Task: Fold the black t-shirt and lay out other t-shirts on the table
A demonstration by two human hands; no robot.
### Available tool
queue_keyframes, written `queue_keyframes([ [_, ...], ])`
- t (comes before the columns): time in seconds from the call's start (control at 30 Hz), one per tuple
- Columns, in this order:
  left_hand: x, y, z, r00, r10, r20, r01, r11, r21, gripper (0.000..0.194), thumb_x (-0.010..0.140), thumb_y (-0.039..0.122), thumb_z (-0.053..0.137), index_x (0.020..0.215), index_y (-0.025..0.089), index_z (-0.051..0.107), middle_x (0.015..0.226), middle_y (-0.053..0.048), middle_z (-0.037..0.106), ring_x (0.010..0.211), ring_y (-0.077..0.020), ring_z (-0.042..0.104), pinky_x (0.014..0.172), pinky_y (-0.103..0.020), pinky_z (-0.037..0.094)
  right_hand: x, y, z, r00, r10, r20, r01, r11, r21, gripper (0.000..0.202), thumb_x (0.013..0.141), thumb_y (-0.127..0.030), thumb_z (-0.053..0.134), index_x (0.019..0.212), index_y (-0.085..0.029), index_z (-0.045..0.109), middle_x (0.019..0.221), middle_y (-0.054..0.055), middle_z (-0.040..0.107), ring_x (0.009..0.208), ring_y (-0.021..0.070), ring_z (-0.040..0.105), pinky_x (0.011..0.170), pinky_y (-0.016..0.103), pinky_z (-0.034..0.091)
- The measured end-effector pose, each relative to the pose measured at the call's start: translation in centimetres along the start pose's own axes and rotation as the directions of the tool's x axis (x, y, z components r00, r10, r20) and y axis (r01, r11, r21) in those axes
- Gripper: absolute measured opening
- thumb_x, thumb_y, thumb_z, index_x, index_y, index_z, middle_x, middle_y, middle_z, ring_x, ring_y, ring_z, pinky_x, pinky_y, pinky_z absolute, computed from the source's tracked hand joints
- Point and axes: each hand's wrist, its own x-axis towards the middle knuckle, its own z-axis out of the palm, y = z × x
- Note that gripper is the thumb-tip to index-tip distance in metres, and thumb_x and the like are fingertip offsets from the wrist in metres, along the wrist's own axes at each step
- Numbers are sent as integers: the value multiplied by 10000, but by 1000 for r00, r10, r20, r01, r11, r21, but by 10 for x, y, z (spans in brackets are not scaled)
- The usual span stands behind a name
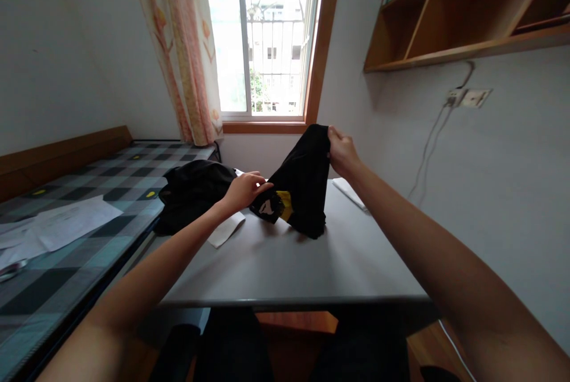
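A black piece of clothing [307, 177] with a yellow and white print hangs between my two hands over the white table [285, 275]. My right hand [342, 150] is raised higher and pinches its upper corner. Lower down, my left hand [244, 192] grips the garment's left edge near the print. The cloth's bottom hem hangs close to the tabletop; whether it touches I cannot tell. To the left of my left hand lies a crumpled black fabric heap [196, 192]. A white paper or cloth [228, 229] sticks out beside that heap.
A bed with a checked cover [84, 186] stands at the left, with loose papers [66, 221] on it. Another white item [350, 193] lies at the table's right back. A wooden shelf [427, 19] and a socket with cables [463, 98] are on the right wall.
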Motion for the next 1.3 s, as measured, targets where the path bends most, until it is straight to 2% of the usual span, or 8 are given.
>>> queue_keyframes([
  [0.2,-12,-17,-24,992,122,41,-126,984,124,390,817,472,634,536,206,586,647,-6,515,543,-114,430,556,-254,277,20,21,-37,985,9,-175,-7,1000,15,355,850,-556,569,812,-203,581,652,-7,578,670,154,632,603,279,559],
  [0.37,-20,-37,-49,992,62,-112,-43,986,159,424,837,526,576,548,216,593,667,-24,532,559,-125,411,574,-257,324,39,22,-84,905,-73,-419,61,997,-43,311,884,-473,526,753,-198,590,653,4,576,695,168,632,645,307,550],
  [0.63,3,-31,-64,908,-154,-388,40,957,-287,416,840,484,617,555,192,535,567,9,470,535,-118,442,508,-227,350,37,8,-101,845,-252,-471,181,965,-191,296,892,-384,494,762,-177,661,721,15,618,721,153,627,713,314,519],
  [0.77,20,-13,-54,871,-393,-296,147,782,-605,448,871,563,553,624,195,492,521,37,436,485,-107,426,453,-218,333,28,-10,-72,924,-231,-303,196,970,-143,232,884,-339,536,839,-171,690,733,12,632,702,132,619,696,296,518],
  [0.9,25,13,-32,921,-389,-3,270,644,-716,461,839,640,548,753,187,525,581,29,555,530,-113,522,504,-224,419,7,-29,-28,983,-182,-3,181,979,-92,155,837,-314,638,904,-192,705,758,15,655,744,145,628,665,284,529],
  [1.03,20,42,-5,911,-202,360,403,623,-671,640,705,551,754,1186,210,505,798,-21,704,684,-174,661,627,-280,521,-22,-47,13,968,-177,177,174,984,32,244,835,-318,651,1063,-240,689,849,12,681,838,166,645,711,305,551],
  [1.13,16,54,14,928,-112,354,338,654,-677,765,668,432,822,1310,233,456,949,-44,721,828,-201,686,750,-314,546,-40,-54,31,931,-176,320,158,984,79,301,840,-344,631,1123,-252,673,904,7,693,879,172,650,748,322,561],
  [1.3,16,53,20,926,-45,375,310,659,-686,455,757,498,721,1023,135,650,973,-70,724,932,-233,669,850,-350,536,-48,-51,31,864,-136,484,126,991,54,340,801,-377,675,1112,-239,674,1005,26,706,919,179,652,785,341,565],
])
